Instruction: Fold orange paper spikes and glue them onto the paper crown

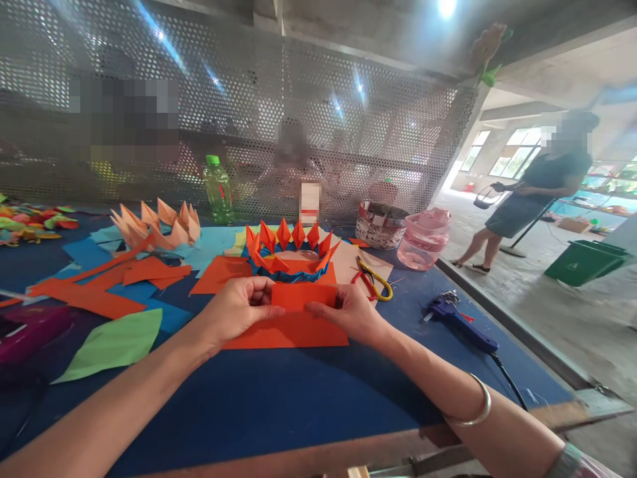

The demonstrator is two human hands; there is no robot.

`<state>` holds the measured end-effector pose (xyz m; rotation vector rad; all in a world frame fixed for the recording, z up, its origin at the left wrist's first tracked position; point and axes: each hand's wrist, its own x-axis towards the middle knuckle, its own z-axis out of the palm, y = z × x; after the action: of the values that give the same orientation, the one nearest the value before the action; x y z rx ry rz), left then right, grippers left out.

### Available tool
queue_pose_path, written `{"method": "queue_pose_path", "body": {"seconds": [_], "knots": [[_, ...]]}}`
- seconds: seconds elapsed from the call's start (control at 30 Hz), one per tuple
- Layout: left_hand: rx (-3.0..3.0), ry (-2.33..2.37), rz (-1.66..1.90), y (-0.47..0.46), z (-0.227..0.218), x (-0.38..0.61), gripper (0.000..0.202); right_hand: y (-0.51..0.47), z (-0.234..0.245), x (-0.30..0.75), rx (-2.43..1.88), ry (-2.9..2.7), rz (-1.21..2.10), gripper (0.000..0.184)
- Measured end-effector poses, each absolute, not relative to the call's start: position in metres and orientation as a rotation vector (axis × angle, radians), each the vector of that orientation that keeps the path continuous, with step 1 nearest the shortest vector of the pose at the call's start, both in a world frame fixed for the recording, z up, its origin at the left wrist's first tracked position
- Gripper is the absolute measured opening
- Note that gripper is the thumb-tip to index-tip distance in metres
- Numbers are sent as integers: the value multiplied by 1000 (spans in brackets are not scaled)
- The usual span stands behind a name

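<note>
Midway between the front and far edges of the blue table (pixel 279 405), a small orange piece of paper (pixel 303 297) is held up by both hands. The left hand (pixel 246 304) pinches its left end and the right hand (pixel 355 311) its right end, each with the thumb on the near face and the other fingers curled at the side or behind. Below the piece lies a larger orange sheet (pixel 293 333); whether the two touch cannot be told. Just beyond the hands, toward the far edge, stands a ring of orange folded points on a blue base (pixel 286 273), with yellow-and-red-handled scissors (pixel 382 287) on its right. Toward the far left corner sit a peach folded ring (pixel 137 232) and, farther out, a pile of coloured paper pieces (pixel 34 222). Orange strips (pixel 99 289) and a pale green leaf-shaped paper (pixel 117 342) lie between that ring and the front edge. Along the far edge stand a green-capped bottle (pixel 219 192), a patterned round container (pixel 381 229) and, near the far right corner, a pink translucent jug (pixel 425 242). By the right edge lies a blue glue gun (pixel 465 325), its cord trailing toward the near right corner.
</note>
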<state>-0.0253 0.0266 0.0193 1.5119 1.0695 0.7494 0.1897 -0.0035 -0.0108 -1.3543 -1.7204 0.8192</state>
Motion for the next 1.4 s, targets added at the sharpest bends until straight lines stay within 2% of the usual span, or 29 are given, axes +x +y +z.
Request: {"method": "queue_pose_path", "body": {"seconds": [0.33, 0.57, 0.8, 1.17, 1.4], "knots": [[1518, 1102, 779, 28, 20, -25, 37, -1, -11, 192, -1319, -1723, 870, 39], [1508, 1072, 837, 27, 19, -24, 33, 0, -12, 192, -1329, -1711, 834, 37], [1447, 911, 692, 22, 8, -21, 36, -10, -9, 185, -1297, -1750, 873, 35], [1522, 960, 649, 18, 5, -17, 18, -15, -5, 182, -1242, -1850, 821, 28], [1569, 1071, 661, 27, 11, -28, 21, -6, -4, 191, -1338, -1846, 766, 33]]}}
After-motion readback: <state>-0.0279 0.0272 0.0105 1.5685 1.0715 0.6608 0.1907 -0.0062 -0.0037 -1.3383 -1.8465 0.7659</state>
